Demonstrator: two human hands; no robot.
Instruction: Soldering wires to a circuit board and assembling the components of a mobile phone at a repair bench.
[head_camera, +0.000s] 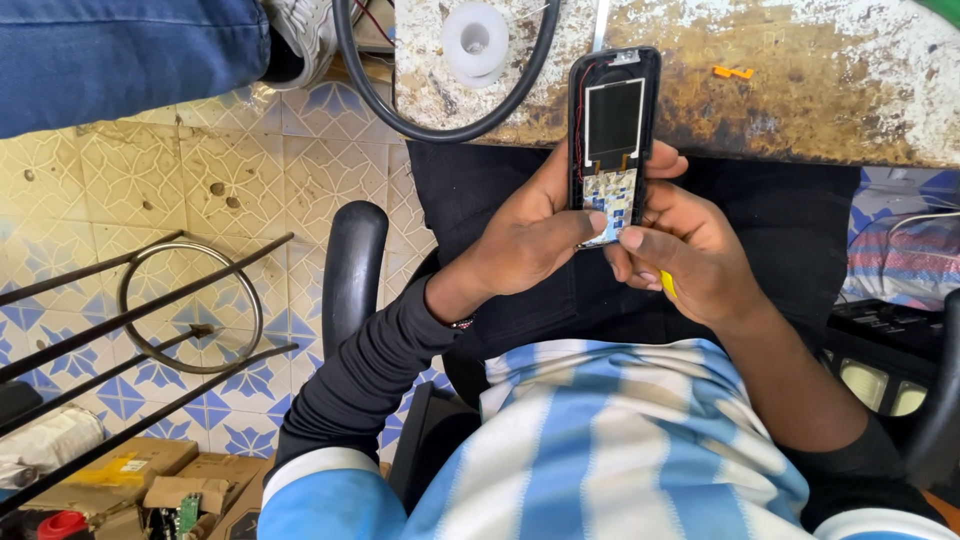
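One opened handset sits between both hands, held upright over the lap, just in front of the worn desk edge. Its front cover is off: one small screen and the bare keypad board below it are exposed, and thin red wires run along the left inner edge. Judging by that, the opening up looks done, while work on the board seems to be in hand; the casing is not closed.

Left hand wraps the lower left side of the handset, thumb pressed on the keypad board, fingers closed around the body. Right hand grips the lower right side, its fingers curled shut, and one small yellow tool peeks out from under the palm; what kind of tool it is cannot be told.

On the desk lie one white spool, one loop of black cable hanging over the edge, and one tiny orange piece, well apart from the handset.

On the tiled floor stands one metal wire stand, with a few cardboard boxes near it. Another person's leg and one shoe show at the top left.
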